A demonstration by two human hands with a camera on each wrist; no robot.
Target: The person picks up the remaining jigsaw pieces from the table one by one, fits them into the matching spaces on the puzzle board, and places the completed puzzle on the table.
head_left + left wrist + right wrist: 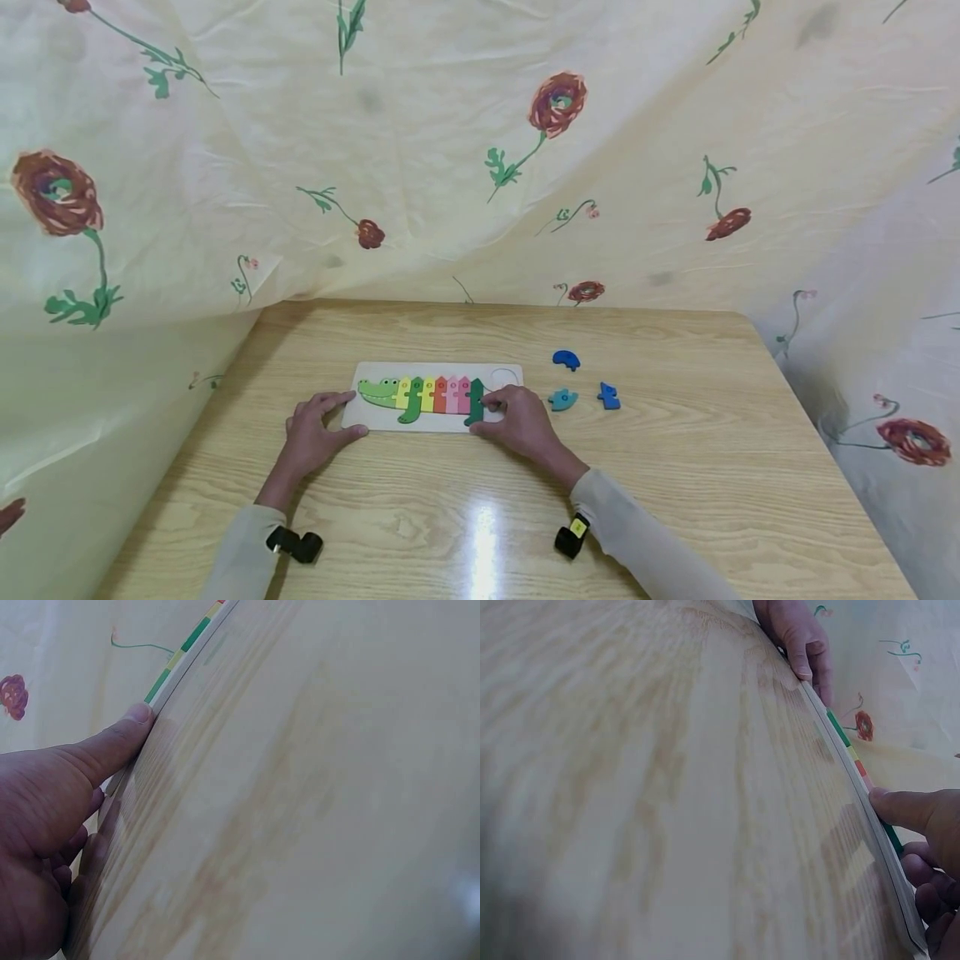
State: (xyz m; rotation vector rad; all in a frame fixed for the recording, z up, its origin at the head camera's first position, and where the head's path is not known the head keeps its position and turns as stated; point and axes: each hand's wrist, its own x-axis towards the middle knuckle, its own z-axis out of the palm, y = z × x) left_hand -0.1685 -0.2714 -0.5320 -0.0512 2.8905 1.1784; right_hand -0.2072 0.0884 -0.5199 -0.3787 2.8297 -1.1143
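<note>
1. Head view: find the puzzle board just left of centre, flat on the table, with coloured pieces in a row from the crocodile head piece to the dark green piece.
2. Head view, middle: note the right hand, bent nearly closed at thumb and fingers about the dark green piece. Could tilt or jam that piece by pressing on one end only, or drag out a neighbour through the interlocking tabs.
3. Head view, left of the board: note the left hand, spread wide between thumb and forefinger, touching the lower-left corner without closing on it. Could allow swivelling if braced too lightly.
4. Head view, right of centre: see the dark blue curved piece, teal piece and blue piece, loose near the right hand. Could be knocked by a sweeping wrist, or confused through similar colours.
5. Left wrist view, upper left: see a straight thumb against the board's thin edge. Might slip off under a push; cannot tell the hold of the lower fingers.
6. Right wrist view, lower right: see a thumb at the near edge and fingers curled behind. Cannot tell how deeply seated; might lift the board by catching its rim.
</note>
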